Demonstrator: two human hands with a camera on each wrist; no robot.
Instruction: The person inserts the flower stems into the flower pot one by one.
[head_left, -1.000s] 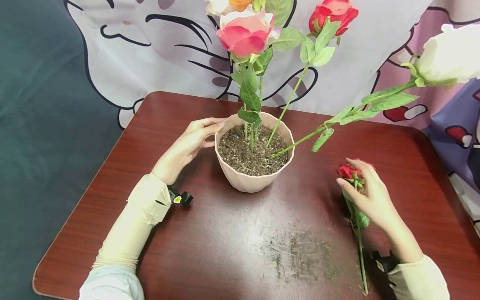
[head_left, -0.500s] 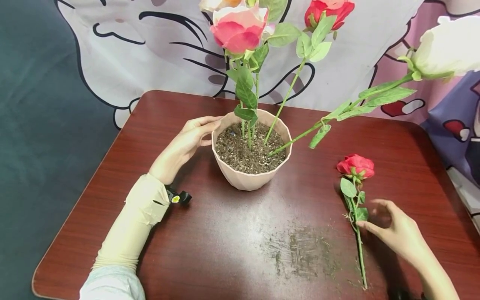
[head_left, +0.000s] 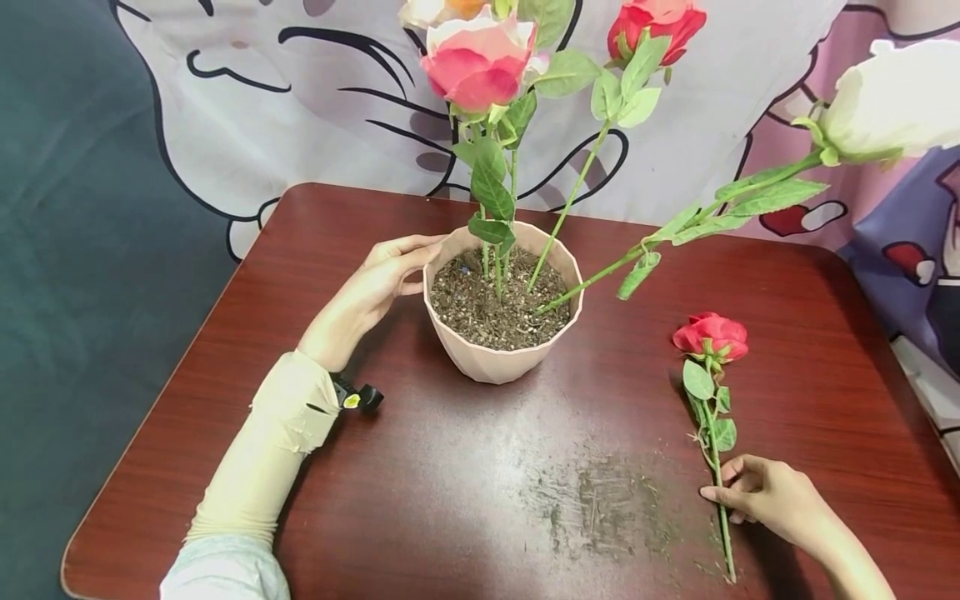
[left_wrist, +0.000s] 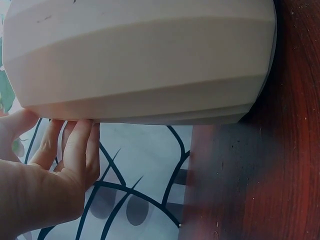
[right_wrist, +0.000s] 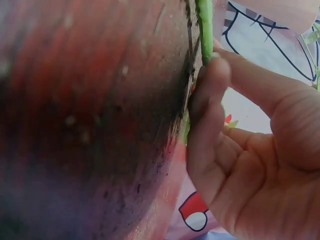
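Observation:
My left hand [head_left: 367, 292] rests against the outer left side of a pale pink flowerpot [head_left: 491, 365], its fingertips at the rim. In the left wrist view, the left hand's fingers [left_wrist: 75, 150] touch the pot wall [left_wrist: 150, 60]. Soil [head_left: 487, 312] fills the pot, and several long-stemmed roses stand in it. A red rose [head_left: 711, 335] lies on the table at the right, bloom pointing away from me. Low on its stem [head_left: 724, 533], my right hand [head_left: 776, 500] pinches it between thumb and fingers. The right wrist view shows the green stem [right_wrist: 205, 30] at the right thumb and index finger.
In the pot, a pink-white rose [head_left: 480, 62] and another red rose [head_left: 654, 32] stand up; a white rose [head_left: 892, 104] leans far out to the right. Scattered soil [head_left: 600, 504] marks the reddish-brown table [head_left: 420, 500]. A cartoon-print cloth [head_left: 360, 125] hangs behind.
My right hand has moved from over the lying rose's bloom down toward its lower stem and now pinches it. The left hand stays at the pot.

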